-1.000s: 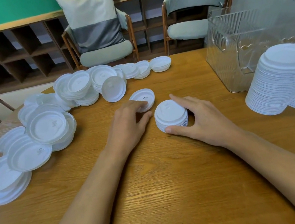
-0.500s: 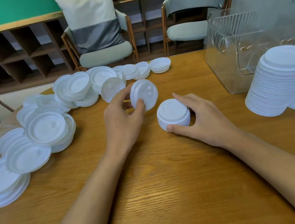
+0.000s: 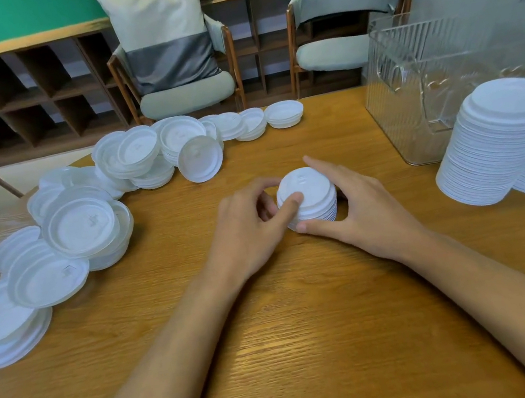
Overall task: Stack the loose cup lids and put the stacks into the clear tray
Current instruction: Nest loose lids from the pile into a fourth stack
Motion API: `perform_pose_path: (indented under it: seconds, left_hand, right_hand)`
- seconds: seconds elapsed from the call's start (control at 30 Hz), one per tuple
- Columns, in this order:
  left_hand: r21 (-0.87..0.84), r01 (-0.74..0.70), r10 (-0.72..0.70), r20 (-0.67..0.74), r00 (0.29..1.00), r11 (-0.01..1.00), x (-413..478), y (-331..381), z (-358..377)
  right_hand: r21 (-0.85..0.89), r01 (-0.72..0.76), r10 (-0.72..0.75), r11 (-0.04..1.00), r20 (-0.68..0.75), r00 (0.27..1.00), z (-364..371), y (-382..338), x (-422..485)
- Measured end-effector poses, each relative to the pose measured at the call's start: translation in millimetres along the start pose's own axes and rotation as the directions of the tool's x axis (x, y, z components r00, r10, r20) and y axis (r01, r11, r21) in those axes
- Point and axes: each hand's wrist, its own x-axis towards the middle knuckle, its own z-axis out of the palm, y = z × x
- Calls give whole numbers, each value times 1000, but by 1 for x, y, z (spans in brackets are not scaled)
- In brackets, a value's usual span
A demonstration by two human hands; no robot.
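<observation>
Head view: left fingers (image 3: 252, 189) pinch the top lid (image 3: 308, 185), seating it on the stack (image 3: 321, 211); right fingers (image 3: 322, 168) cup that stack steady on the tabletop (image 3: 310, 329). Loose lids (image 3: 82, 229) wait left, tray (image 3: 411, 97) right.

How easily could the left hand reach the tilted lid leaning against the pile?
Probably yes: only bare table lies between left hand and tilted lid, though it must first release the small stack.
</observation>
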Motion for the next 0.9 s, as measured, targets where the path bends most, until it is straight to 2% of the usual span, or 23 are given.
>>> perform_pose_path:
  seconds: [0.13,0.27,0.7,0.9]
  left_hand:
    - [44,-13,12,11,1000,999,1,-5,1]
    - [-61,11,-6,70,998,998,1,-2,-2]
    - [-22,20,-21,-27,999,1000,-3,1,7]
    - [-23,18,-17,12,1000,1000,0,-4,8]
  right_hand:
    - [-7,15,-15,1000,11,1000,0,2,0]
    - [1,19,-19,1000,46,999,0,0,0]
    - [-33,1,1,999,67,998,1,2,2]
    - [-32,-4,7,999,77,997,0,0,1]
